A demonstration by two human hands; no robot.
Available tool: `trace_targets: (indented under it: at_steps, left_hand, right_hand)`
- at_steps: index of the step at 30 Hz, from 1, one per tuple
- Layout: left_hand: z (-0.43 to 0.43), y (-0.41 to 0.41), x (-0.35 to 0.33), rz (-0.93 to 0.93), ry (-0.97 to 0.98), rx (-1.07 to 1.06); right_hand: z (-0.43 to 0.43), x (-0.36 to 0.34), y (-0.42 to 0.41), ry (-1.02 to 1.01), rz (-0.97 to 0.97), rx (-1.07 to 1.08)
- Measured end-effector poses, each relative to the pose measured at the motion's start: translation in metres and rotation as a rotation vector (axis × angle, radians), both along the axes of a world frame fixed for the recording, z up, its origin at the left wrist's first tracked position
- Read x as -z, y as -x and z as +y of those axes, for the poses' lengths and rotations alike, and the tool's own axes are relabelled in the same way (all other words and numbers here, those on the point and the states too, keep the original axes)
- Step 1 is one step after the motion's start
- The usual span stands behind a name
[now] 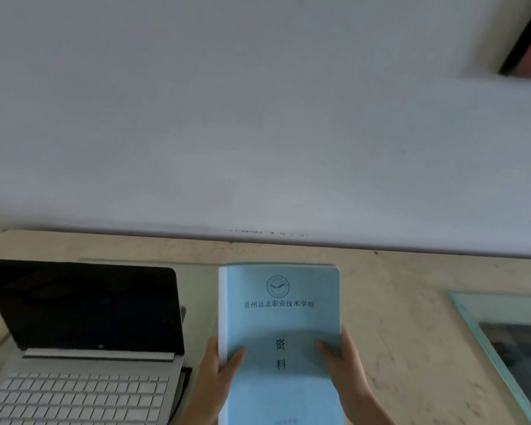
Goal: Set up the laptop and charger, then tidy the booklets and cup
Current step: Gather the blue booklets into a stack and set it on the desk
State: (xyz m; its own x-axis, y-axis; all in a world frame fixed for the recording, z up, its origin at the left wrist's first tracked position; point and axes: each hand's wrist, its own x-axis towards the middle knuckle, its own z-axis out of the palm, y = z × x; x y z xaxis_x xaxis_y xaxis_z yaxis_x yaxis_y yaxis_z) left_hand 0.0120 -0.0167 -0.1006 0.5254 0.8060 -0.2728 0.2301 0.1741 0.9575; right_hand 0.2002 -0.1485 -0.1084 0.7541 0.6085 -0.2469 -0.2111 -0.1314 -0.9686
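Observation:
A light blue booklet stack (279, 314) with a round emblem and printed characters is held over the table, right of the laptop. My left hand (218, 369) grips its left edge, thumb on the cover. On the opposite edge my right hand (344, 357) holds it the same way. The open laptop (83, 338) stands at the lower left, its screen dark and its white keyboard showing. Neither a cup nor a charger is in view.
The beige table (411, 317) runs up to a pale wall. A glass sheet with a pale teal edge (478, 335) lies on the table at the right. A dark object (186, 384) peeks out beside the laptop's right edge.

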Motion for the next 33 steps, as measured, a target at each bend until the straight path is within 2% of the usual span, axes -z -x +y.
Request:
trace_targets:
  at_steps: [7, 11, 14, 22, 33]
  left_hand:
    - [0.076, -0.072, 0.025, 0.227, -0.108, -0.005]
    - [0.118, -0.11, 0.028, 0.376, -0.213, 0.045]
    - [0.144, -0.13, 0.037, 0.461, -0.214, 0.074]
    - [0.174, -0.15, 0.055, 0.507, -0.181, 0.064]
    - [0.188, -0.155, 0.053, 0.616, -0.389, 0.157]
  right_hand:
    - [0.066, 0.001, -0.062, 0.253, -0.001, -0.043]
    - [0.106, 0.011, -0.098, 0.296, 0.008, -0.064]
    - [0.131, 0.023, -0.122, 0.336, 0.009, -0.103]
    - [0.169, 0.033, -0.149, 0.376, 0.036, -0.157]
    - [0.185, 0.035, -0.153, 0.41, 0.031, -0.077]
